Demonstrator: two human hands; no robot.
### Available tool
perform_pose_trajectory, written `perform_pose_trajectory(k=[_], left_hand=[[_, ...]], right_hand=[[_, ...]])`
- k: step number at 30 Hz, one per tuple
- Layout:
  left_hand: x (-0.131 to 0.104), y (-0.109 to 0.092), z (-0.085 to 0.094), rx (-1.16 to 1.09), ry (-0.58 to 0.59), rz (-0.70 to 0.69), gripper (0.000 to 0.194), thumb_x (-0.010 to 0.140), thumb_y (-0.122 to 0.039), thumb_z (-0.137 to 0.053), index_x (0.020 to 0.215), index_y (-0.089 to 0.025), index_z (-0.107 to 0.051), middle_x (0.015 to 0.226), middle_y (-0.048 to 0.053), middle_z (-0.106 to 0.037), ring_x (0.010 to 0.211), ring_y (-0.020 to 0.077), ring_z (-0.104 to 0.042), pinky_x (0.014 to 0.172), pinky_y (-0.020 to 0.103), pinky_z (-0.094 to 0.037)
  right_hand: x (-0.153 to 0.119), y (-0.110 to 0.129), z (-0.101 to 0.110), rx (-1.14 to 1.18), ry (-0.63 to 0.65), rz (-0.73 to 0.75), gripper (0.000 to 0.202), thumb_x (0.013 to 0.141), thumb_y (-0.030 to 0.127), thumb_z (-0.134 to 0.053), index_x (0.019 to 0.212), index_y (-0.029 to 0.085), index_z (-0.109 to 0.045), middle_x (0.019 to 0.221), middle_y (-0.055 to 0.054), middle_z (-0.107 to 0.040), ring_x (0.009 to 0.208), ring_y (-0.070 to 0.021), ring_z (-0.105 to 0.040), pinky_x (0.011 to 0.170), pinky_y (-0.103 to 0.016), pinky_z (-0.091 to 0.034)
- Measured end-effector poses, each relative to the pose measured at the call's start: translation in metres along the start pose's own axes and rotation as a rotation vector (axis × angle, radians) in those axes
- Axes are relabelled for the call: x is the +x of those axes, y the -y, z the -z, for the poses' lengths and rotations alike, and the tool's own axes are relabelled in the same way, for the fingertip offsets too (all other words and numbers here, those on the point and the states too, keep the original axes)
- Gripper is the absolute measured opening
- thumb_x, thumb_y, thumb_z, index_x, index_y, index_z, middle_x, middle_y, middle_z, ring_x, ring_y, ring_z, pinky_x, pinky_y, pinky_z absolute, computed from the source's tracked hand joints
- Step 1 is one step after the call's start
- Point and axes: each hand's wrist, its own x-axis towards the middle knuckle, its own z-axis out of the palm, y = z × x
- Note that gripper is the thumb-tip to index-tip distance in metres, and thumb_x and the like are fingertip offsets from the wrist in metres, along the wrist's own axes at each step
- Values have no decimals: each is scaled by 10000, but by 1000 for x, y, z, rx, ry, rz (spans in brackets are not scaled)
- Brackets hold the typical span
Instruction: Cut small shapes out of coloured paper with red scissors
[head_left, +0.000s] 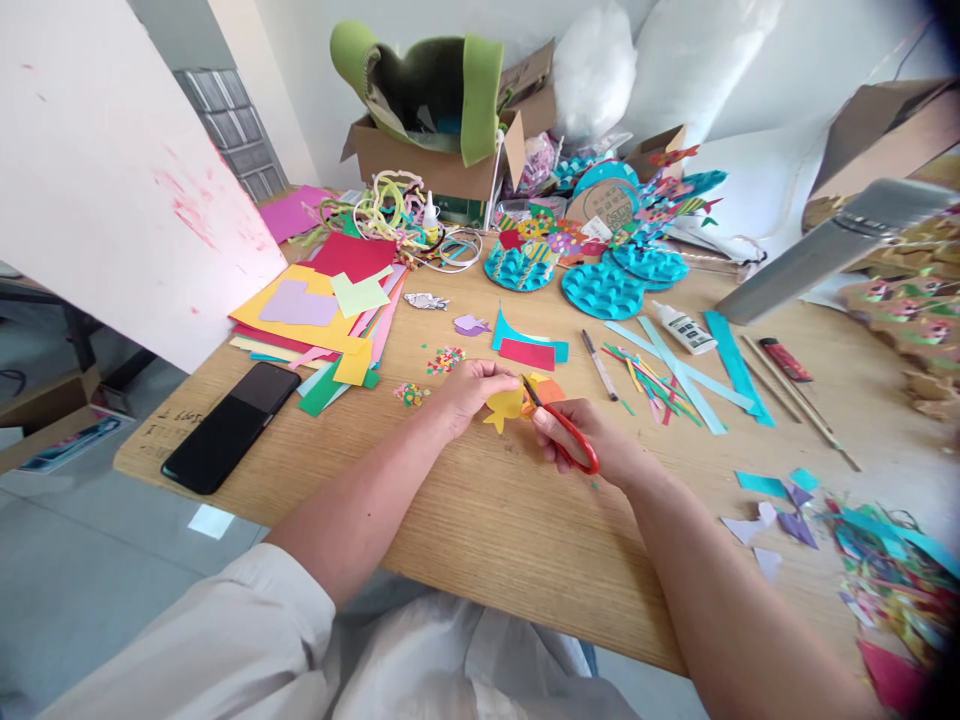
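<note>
Between the fingers of my left hand (474, 388) is a yellow paper fish (504, 405), its forked tail pointing down. My right hand (574, 432) grips a pair of red-handled scissors (581, 452), whose blades reach the upper right edge of the yellow fish. Orange paper (550, 388) lies just behind the blades. On the table beyond my hands are a purple paper fish (471, 325), a red paper strip (527, 353) over a blue paper piece (517, 333), and a small heap of paper dots (446, 360).
A black phone (231, 428) and a stack of coloured paper (300, 300) lie to the left. To the right are a pen (599, 365), thin paper strips (652, 380), a glue bottle (684, 330), a grey cylinder (817, 260) and paper scraps (892, 570). Blue egg-tray crafts (604, 290) stand behind.
</note>
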Motion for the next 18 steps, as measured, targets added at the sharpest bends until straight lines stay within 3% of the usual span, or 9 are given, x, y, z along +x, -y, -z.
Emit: perform_pose_trajectory(k=[3, 9, 18], left_hand=[[0, -1, 3, 51, 30, -8, 150, 596, -229, -728, 676, -116, -672, 637, 34, -662, 558, 101, -569, 572, 231, -413], [0, 0, 4, 100, 61, -12, 200, 562, -272, -756, 675, -125, -680, 636, 21, -650, 568, 99, -553, 583, 238, -408], [-1, 0, 3, 114, 35, 1, 195, 552, -264, -755, 676, -132, -682, 637, 17, -644, 573, 99, -549, 578, 235, -408]], right_hand=[[-2, 0, 3, -13, 40, 25, 598, 790, 751, -494, 643, 172, -529, 533, -14, -587, 399, -87, -517, 362, -188, -346], [-1, 4, 3, -2, 39, -10, 608, 725, 768, -560, 631, 168, -529, 519, -13, -579, 400, -87, -519, 365, -185, -345], [-2, 6, 2, -16, 7, -18, 564, 729, 717, -604, 621, 169, -531, 513, -11, -586, 375, -84, -501, 346, -187, -345]])
